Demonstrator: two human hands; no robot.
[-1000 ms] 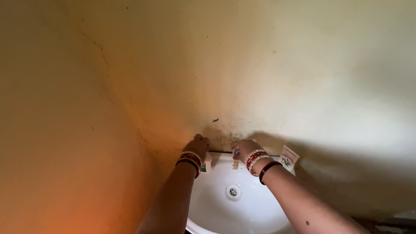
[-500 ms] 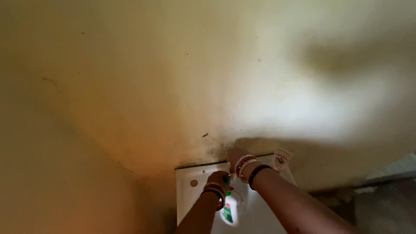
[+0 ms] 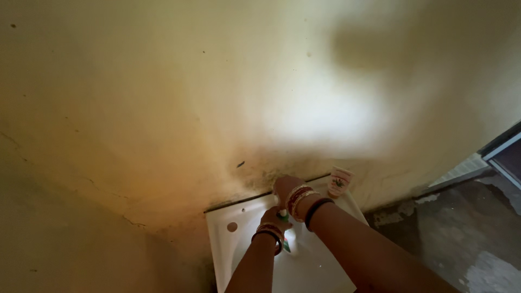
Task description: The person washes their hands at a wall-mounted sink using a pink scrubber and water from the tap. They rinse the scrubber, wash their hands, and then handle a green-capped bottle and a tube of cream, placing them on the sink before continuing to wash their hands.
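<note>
Left hand (image 3: pixel 274 220) closed round a small white-and-green bottle (image 3: pixel 285 244) — held over the bowl of the white sink (image 3: pixel 228 239). Right hand (image 3: pixel 285 187) at sink's back edge against the stained wall (image 3: pixel 163 108), fingers curled; grip not discernible. Small white sachet (image 3: pixel 340 180) leaning on back right corner — apart from both hands.

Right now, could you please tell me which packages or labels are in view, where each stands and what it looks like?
Small white sachet with a green and red print: propped at the back right corner of the white ceramic basin, against the wall.
White bottle with a green and red label: over the basin bowl, in the left hand, mostly hidden.
</note>
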